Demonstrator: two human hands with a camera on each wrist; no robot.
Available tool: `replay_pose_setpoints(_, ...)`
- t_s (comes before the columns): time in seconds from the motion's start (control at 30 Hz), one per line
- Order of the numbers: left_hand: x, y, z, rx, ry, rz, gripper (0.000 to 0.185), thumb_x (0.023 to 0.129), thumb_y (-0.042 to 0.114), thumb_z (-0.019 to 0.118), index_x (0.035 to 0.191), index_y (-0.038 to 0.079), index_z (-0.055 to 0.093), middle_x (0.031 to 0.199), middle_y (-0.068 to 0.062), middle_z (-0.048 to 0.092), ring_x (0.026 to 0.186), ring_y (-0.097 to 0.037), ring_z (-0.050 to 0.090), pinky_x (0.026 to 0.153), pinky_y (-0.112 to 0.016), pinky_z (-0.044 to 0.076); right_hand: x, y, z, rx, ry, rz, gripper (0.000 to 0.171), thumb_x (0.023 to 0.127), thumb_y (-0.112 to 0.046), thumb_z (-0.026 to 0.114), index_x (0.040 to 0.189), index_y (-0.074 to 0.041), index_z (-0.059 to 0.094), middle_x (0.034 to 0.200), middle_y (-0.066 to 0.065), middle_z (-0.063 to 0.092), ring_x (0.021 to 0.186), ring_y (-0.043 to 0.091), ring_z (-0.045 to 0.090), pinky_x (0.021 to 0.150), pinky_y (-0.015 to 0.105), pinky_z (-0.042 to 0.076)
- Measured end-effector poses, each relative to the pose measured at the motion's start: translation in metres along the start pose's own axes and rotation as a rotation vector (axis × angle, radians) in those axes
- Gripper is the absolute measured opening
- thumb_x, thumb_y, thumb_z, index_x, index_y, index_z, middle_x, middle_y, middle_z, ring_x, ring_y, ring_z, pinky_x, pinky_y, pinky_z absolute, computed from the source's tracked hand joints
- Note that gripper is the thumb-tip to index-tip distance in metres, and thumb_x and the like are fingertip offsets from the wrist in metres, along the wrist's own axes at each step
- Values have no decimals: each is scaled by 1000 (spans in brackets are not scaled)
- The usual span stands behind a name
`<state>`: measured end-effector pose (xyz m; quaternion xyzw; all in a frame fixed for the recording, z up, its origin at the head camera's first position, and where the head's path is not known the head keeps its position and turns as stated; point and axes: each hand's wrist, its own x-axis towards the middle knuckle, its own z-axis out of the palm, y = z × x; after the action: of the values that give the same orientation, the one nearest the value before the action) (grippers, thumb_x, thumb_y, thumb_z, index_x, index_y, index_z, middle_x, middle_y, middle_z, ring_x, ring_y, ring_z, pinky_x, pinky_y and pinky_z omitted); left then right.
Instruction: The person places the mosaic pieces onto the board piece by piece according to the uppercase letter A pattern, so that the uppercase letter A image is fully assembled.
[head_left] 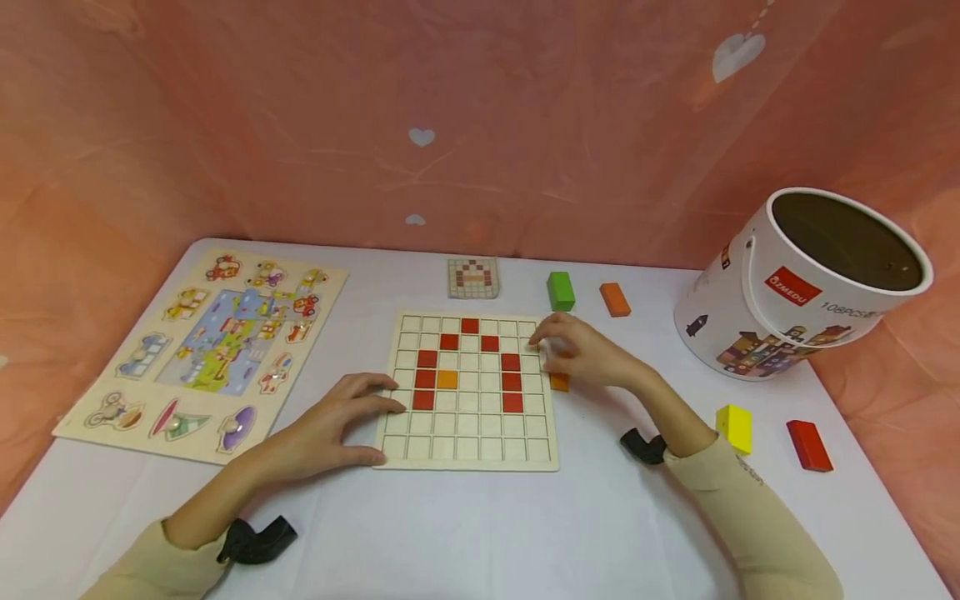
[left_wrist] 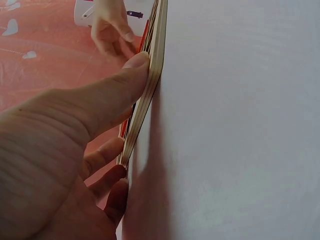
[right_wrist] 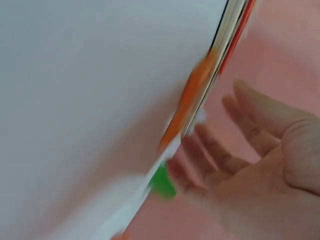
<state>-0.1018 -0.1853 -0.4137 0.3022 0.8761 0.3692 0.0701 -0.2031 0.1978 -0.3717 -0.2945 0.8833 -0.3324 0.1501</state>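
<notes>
While the left hand (head_left: 352, 421) steadies the grid board (head_left: 468, 433) at frame centre, thumb pressing its edge, the right hand (head_left: 581, 350) hovers relaxed, apparently empty, over an orange block (head_left: 559, 382).

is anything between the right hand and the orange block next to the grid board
Nothing visible. The right hand hovers at the grid board right edge, directly over the orange block, which peeks out beneath it beside the board.
</notes>
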Motion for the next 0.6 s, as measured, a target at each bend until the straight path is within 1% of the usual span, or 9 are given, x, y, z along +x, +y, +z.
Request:
replay_pose_setpoints(0.07, 0, 0, 0, 3, -2, -1, 53, 78, 34, 84, 126, 19, 66, 145, -5, 44, 136, -30, 35, 110, -57, 30, -6, 13, -9, 16, 18, 19, 25, 86, 3, 71, 111, 0, 69, 115, 13, 58, 110, 31, 51, 96, 47, 44)
replay_pose_setpoints(0.1, 0, 0, 0, 4, -3, -2, 53, 78, 34, 84, 126, 19, 66, 145, -5, 44, 136, -30, 35, 110, -56, 30, -8, 17, -12, 20, 16, 24, 24, 85, 5, 71, 109, 0, 69, 111, 11, 59, 106, 29, 51, 92, 44, 46)
replay_pose_setpoints(0.23, 0, 0, 0, 4, -2, 0, 53, 78, 34, 84, 126, 19, 66, 145, -6, 44, 136, -30, 35, 110, -57, 30, -14, 29, -18, -6, -1, 34, 24, 84, 7, 72, 108, 1, 69, 102, 9, 59, 94, 25, 52, 82, 36, 46)
replay_pose_setpoints(0.3, 0, 0, 0, 2, 0, 2, 54, 78, 34, 84, 126, 19, 66, 145, -6, 44, 136, -31, 34, 110, -57, 30, -15, 30, -19, -20, -5, 48, 24, 83, 7, 73, 106, 2, 69, 98, 10, 58, 89, 25, 51, 78, 33, 46)
replay_pose_setpoints(0.4, 1, 0, -1, 0, 2, 2, 54, 78, 33, 84, 126, 19, 66, 145, -6, 44, 136, -31, 34, 110, -58, 30, -15, 31, -20, -23, -5, 73, 21, 81, 8, 74, 99, 2, 66, 92, 9, 57, 83, 23, 51, 72, 30, 46)
replay_pose_setpoints(0.5, 0, 1, -1, -4, 0, -1, 54, 78, 34, 84, 126, 19, 66, 145, -6, 44, 137, -31, 34, 110, -57, 30, -15, 31, -20, -12, 1, 88, 17, 82, 7, 75, 93, -1, 64, 87, 7, 60, 80, 22, 53, 71, 28, 47)
replay_pose_setpoints(0.6, 0, 1, -1, -9, -6, -9, 54, 78, 34, 84, 126, 19, 66, 146, -6, 44, 138, -31, 33, 110, -57, 29, -12, 30, -19, 15, 22, 69, 13, 84, 6, 74, 93, -1, 66, 85, 5, 63, 79, 21, 55, 71, 27, 48)
